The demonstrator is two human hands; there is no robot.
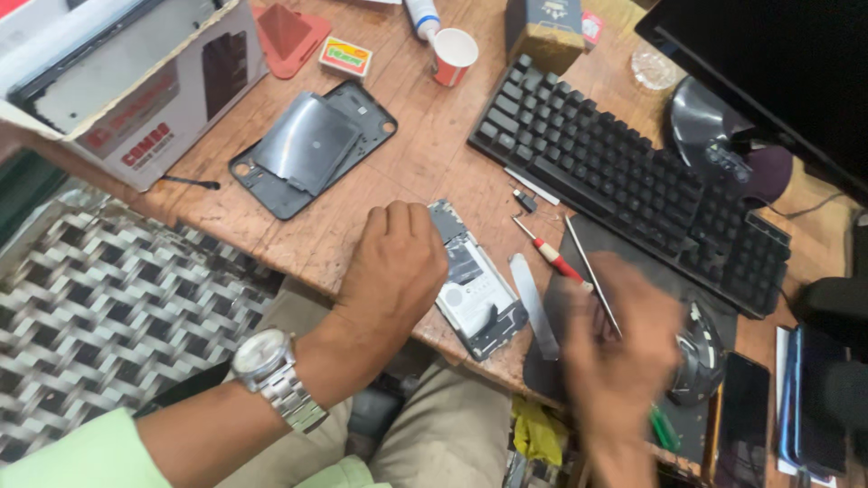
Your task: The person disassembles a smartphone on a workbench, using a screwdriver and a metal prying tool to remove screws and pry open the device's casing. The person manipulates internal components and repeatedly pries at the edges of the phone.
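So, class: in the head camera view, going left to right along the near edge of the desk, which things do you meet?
Left hand → opened phone → flat metal blade → red-handled screwdriver → right hand holding a thin metal tool → dark mouse → black phone.

Two hands show: the left hand (391, 271) at frame centre and the right hand (619, 339), blurred, at lower right. One opened phone (475, 280) lies at centre, and one detached dark back cover (312, 149) at upper left. One black keyboard (624, 181) crosses the upper right of the surface. One red-handled screwdriver (551, 258) and one thin metal rod (592, 276) lie right of centre. One flat metal strip (533, 307) lies beside the phone. One paper cup (452, 54) stands at top centre. One cardboard box (136, 81) fills the upper left. One wristwatch (271, 375) sits at lower left.
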